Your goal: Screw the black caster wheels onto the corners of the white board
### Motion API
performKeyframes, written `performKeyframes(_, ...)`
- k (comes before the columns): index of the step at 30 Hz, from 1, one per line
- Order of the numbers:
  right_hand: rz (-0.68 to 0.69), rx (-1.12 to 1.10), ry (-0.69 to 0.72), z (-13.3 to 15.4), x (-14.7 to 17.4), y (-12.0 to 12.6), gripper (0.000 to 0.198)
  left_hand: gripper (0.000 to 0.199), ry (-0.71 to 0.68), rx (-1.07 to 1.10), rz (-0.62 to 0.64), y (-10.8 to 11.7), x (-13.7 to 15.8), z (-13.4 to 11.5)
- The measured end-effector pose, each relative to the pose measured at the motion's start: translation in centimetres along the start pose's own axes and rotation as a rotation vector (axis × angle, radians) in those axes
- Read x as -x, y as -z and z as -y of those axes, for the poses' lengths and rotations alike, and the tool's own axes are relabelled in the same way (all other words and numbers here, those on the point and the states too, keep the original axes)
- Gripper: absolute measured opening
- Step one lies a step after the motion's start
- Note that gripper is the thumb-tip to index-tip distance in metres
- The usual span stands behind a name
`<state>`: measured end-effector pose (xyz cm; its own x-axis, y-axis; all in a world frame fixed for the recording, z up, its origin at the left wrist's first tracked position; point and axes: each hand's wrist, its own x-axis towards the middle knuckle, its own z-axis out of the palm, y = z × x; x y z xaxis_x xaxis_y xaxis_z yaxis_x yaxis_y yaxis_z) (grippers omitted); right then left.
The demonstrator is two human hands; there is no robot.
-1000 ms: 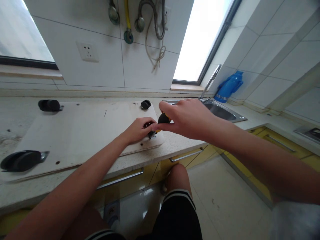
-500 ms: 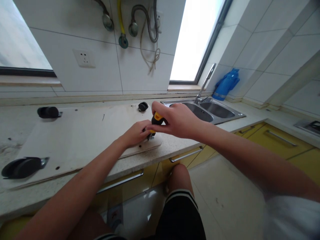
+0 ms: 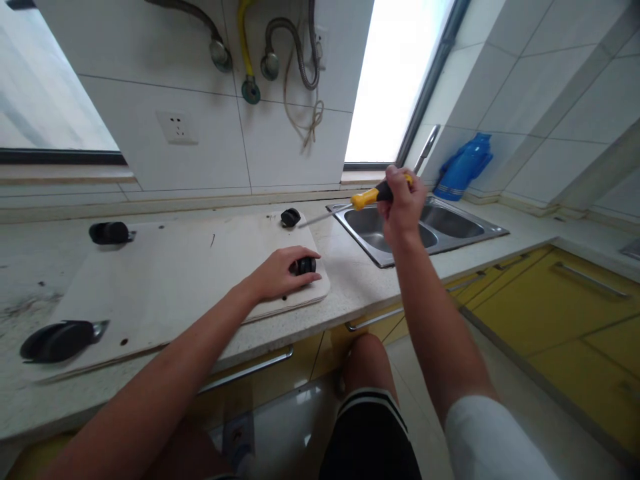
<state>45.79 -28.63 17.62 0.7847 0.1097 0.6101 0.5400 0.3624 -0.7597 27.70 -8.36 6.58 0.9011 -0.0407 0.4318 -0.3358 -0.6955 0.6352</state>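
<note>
My left hand (image 3: 280,272) is closed round a black caster (image 3: 306,265) near the right end of a white board (image 3: 175,280). Raised over the sink's left side, my right hand (image 3: 404,203) grips a yellow-and-black screwdriver (image 3: 367,198). Its metal shaft points left and down, the tip appearing close to a second black caster (image 3: 290,217) at the board's far right corner. Two more casters sit at the left end: one at the back (image 3: 111,233), a larger-looking one at the front (image 3: 63,341). Dark holes show along the board's edges.
The board lies on a speckled countertop (image 3: 357,283) above yellow drawers (image 3: 545,320). To the right are a double steel sink (image 3: 373,230), its faucet (image 3: 427,148) and a blue thermos-like jug (image 3: 463,167). Hoses and a socket (image 3: 177,127) are on the tiled wall.
My right hand has lifted the screwdriver away from the front right caster, moving up and to the right. My left hand stays at that caster. The view has shifted slightly.
</note>
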Motion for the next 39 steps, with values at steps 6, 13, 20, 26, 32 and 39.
performKeyframes(6, -0.246, -0.294, -0.635, -11.4, 1.5, -3.9, 0.051, 0.046, 0.026, 0.015, -0.028, 0.0, 0.2, 0.0)
performKeyframes(13, -0.272, -0.326, -0.705, -16.1, 2.9, -2.7, 0.047, 0.046, 0.028, -0.003, 0.015, 0.1, 0.0, 0.3)
performKeyframes(20, -0.268, -0.348, -0.757, -15.9, 2.6, -1.9, 0.055, 0.045, -0.124, -0.101, -0.141, 0.2, 0.5, -1.0)
performKeyframes(26, -0.216, -0.398, -0.781, -16.2, 2.4, -1.8, 0.062, 0.030, -0.144, -0.425, -0.583, 9.3, 5.0, -2.6)
performKeyframes(32, -0.216, -0.419, -0.778, -17.0, 2.2, -1.4, 0.055, 0.037, 0.703, -0.772, -1.066, 23.9, 15.5, 1.6)
performKeyframes(39, -0.207, -0.444, -0.758, -17.2, 2.4, -1.6, 0.052, 0.036, 1.353, -0.716, -0.801, 27.3, 23.9, 7.6)
